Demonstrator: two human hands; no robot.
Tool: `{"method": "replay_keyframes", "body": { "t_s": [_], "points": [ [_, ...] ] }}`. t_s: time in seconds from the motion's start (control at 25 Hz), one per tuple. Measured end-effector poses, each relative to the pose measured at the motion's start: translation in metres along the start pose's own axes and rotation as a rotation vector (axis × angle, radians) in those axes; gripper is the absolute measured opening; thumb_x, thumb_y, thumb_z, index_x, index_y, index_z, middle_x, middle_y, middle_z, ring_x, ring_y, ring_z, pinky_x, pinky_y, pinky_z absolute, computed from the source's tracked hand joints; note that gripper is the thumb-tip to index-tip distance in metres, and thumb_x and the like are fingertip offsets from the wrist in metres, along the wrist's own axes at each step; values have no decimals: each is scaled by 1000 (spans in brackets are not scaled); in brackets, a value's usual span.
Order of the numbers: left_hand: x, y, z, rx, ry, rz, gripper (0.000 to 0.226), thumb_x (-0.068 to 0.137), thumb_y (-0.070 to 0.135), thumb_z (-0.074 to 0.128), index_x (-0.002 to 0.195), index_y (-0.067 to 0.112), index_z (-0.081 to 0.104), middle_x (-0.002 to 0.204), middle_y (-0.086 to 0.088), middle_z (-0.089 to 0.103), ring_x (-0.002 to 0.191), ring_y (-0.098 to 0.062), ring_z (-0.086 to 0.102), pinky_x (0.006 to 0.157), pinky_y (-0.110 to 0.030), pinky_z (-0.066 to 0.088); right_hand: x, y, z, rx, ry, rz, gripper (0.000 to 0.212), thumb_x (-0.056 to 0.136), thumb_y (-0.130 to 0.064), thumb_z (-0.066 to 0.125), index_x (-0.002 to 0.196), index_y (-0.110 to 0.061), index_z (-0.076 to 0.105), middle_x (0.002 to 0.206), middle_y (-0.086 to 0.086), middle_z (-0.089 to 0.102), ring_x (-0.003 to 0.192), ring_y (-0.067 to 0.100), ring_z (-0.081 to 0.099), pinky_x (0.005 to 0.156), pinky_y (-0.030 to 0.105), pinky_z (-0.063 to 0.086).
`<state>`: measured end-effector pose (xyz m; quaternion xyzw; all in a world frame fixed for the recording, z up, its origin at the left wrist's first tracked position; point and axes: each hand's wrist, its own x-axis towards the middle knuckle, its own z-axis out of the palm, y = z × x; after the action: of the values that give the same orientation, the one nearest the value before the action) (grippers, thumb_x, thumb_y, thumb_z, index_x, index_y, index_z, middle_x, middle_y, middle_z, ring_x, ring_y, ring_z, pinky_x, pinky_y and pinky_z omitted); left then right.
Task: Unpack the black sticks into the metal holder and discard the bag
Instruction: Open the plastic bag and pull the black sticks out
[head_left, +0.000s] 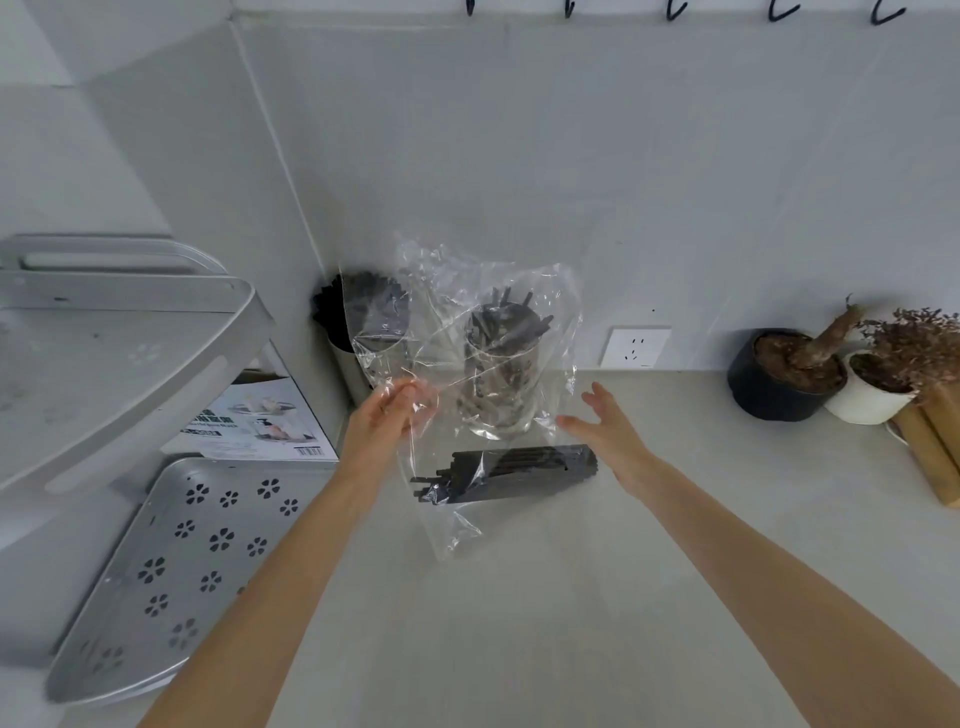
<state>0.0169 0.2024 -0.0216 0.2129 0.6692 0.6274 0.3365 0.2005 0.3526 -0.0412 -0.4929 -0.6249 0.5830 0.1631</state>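
My left hand (387, 415) pinches a clear plastic bag (498, 291) and holds it up over the counter. A bundle of black sticks (519, 470) lies on the counter below, its left end behind the bag's lower part. Behind the bag stands a metal holder (501, 379) with several black sticks in it. A second metal holder (358, 332), also full of black sticks, stands in the corner to its left. My right hand (610, 431) hovers with fingers spread just right of the bag, above the bundle's right end, holding nothing.
A grey corner shelf (130, 364) and a perforated metal tray (171, 571) fill the left side, with a printed box (265, 421) behind. At the right stand a black pot (779, 395), a white pot (867, 400) and wooden blocks (930, 441). A wall socket (636, 345) sits behind.
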Motion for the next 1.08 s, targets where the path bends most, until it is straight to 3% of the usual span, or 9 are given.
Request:
{"method": "replay_keyframes", "body": {
  "t_s": [0.12,0.24,0.32,0.48,0.64,0.8,0.88,0.96,1.08],
  "points": [
    [2,-4,-1,-1,23,-44,11,89,26,53,95,24,62,96,2,66,96,-15,60,92,-31,44,7,11,6,-45,42,25,71,87,-15,60,146,-14,21,144,3,40,132,21,39,93,24,30],
    [1,-13,-6,7,-28,-99,37,86,29,56,118,11,54,121,-5,59,111,-19,56,102,-36,42,10,25,11,-96,57,58,64,85,-13,61,141,-11,31,137,9,48,126,23,46,93,27,35],
    [0,-18,-9,-11,-30,-139,39,86,17,57,124,10,48,127,-6,51,115,-21,52,103,-41,41,10,28,11,-125,55,65,63,84,-13,63,140,-10,35,138,12,45,127,24,45,96,27,36],
    [-3,-22,-9,19,-143,-187,46,85,10,58,125,25,41,128,3,50,116,-20,52,91,-35,47,7,31,14,-222,-9,50,68,85,-17,62,144,-13,29,145,10,35,132,24,39,97,24,33],
    [-14,-30,-5,229,-228,-253,44,87,11,57,128,18,43,125,7,55,111,-13,51,69,-17,40,2,33,16,-338,2,14,67,86,-15,59,145,-13,27,147,10,32,133,25,37,99,25,34],
    [-22,-31,3,310,-202,-167,28,91,17,51,119,18,56,107,6,59,100,-10,53,80,-17,40,-5,35,16,-359,-3,16,66,86,-16,59,144,-13,28,145,10,34,131,25,38,88,21,34],
    [-22,-27,7,346,-169,-92,15,92,20,50,96,24,63,93,12,62,89,-7,55,76,-13,41,-9,37,14,-328,2,11,66,85,-17,61,143,-14,30,144,9,35,131,23,39,93,22,33],
    [-20,-22,8,386,-172,-31,21,93,21,49,79,31,61,83,15,63,83,-6,58,66,-9,42,-13,38,9,-278,14,7,69,83,-19,64,143,-15,29,143,9,35,131,23,38,101,27,34],
    [-20,-8,7,377,-194,28,27,93,16,47,73,28,61,70,23,68,75,8,63,67,-6,43,-24,29,-2,-177,32,-7,87,80,-21,69,147,-16,14,148,8,27,136,21,31,105,31,33]
  ]
}}
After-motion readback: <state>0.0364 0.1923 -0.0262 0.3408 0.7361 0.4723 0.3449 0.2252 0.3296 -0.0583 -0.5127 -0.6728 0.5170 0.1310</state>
